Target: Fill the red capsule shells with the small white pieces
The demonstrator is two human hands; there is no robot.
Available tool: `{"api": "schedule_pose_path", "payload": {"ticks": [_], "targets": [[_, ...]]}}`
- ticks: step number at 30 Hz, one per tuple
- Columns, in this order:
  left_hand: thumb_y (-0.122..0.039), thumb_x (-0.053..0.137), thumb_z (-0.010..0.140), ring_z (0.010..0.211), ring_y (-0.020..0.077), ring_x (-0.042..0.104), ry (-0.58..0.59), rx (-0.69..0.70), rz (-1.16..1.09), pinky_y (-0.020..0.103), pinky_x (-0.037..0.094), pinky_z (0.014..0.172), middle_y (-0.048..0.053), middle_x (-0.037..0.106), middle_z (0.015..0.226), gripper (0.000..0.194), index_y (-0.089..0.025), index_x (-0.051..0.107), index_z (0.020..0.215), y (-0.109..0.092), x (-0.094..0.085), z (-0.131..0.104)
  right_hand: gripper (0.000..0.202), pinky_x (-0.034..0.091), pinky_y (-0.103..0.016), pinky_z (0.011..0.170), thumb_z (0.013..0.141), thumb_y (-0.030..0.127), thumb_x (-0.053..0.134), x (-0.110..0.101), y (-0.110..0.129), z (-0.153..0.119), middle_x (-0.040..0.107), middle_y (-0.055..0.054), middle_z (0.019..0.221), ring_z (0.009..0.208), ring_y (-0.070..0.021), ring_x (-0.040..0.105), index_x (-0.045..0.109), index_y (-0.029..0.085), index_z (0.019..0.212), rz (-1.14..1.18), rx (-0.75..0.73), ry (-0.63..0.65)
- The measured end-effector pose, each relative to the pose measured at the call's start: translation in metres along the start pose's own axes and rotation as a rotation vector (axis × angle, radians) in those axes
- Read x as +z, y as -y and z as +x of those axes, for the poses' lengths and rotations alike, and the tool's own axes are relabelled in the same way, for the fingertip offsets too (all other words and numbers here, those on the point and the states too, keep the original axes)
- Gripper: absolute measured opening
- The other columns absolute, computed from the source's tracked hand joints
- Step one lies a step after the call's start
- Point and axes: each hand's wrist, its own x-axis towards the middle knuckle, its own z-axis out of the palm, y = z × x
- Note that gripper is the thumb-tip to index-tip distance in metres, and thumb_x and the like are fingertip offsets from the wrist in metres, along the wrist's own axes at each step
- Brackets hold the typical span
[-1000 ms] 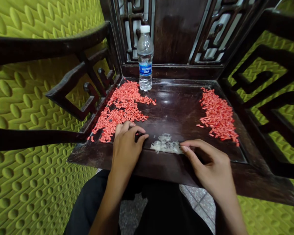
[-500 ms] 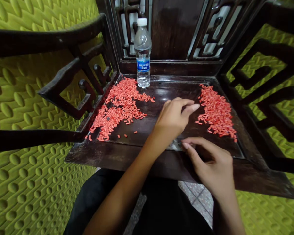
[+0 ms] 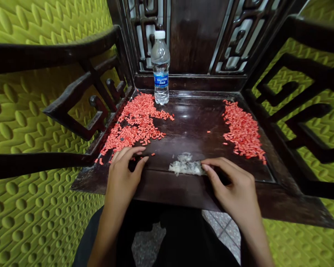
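Observation:
Small red pieces lie in a large left pile [image 3: 139, 118] and a smaller right pile [image 3: 243, 129] on the dark wooden seat [image 3: 189, 115]. My left hand [image 3: 126, 167] hovers by the front edge of the left pile, thumb and fingers apart, with nothing between them. A small heap of whitish translucent bits [image 3: 186, 165] sits near the seat's front edge. At the heap's right end, my right hand [image 3: 232, 178] has thumb and forefinger pinched together; what is between the tips is too small to make out.
An upright water bottle [image 3: 160, 70] with a white cap stands at the back left of the seat. Carved dark armrests [image 3: 80, 100] rise on both sides. One red piece [image 3: 208, 131] lies apart, left of the right pile.
My left hand has moved from beside the right pile to the front of the left pile, uncovering the whitish heap. A single red piece now shows near the right pile. My right hand stays nearly in place.

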Motion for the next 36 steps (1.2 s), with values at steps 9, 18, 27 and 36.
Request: {"api": "schedule_pose_path", "payload": {"ticks": [9,18,27,36], "targets": [[-0.028,0.068,0.103,0.110,0.0301,0.061,0.084,0.033,0.179,0.044,0.048,0.097,0.007,0.072,0.111,0.011,-0.025,0.075,0.110,-0.005,0.013,0.003,0.011,0.053,-0.033,0.089,0.108,0.022,0.064,0.001,0.002,0.002,0.078,-0.005,0.106,0.099,-0.0197,0.072,0.075,0.020,0.109,-0.034,-0.037,0.076],[-0.026,0.067,0.104,0.105,0.0300,0.060,0.100,0.059,0.230,0.044,0.047,0.094,0.006,0.071,0.107,0.008,-0.022,0.075,0.103,-0.012,0.017,0.003,0.012,0.053,-0.035,0.090,0.108,0.024,0.064,0.002,0.000,0.003,0.078,-0.005,0.107,0.100,-0.0203,0.071,0.075,0.021,0.110,-0.030,-0.029,0.075],[-0.015,0.065,0.103,0.097,0.0237,0.069,0.099,0.117,-0.001,0.037,0.049,0.090,0.004,0.076,0.098,0.011,-0.019,0.070,0.094,-0.011,0.016,0.000,0.014,0.054,-0.040,0.093,0.109,0.023,0.062,0.003,-0.002,0.002,0.076,-0.008,0.110,0.104,-0.0239,0.069,0.075,0.020,0.114,-0.086,-0.049,0.078],[-0.024,0.074,0.099,0.089,0.0162,0.078,0.097,-0.085,-0.341,0.027,0.054,0.083,-0.003,0.082,0.092,0.008,-0.024,0.077,0.092,-0.030,0.024,-0.010,0.016,0.055,-0.043,0.094,0.109,0.022,0.062,0.004,-0.004,0.002,0.074,-0.009,0.112,0.108,-0.0256,0.068,0.075,0.020,0.118,-0.090,-0.060,0.116]]}}
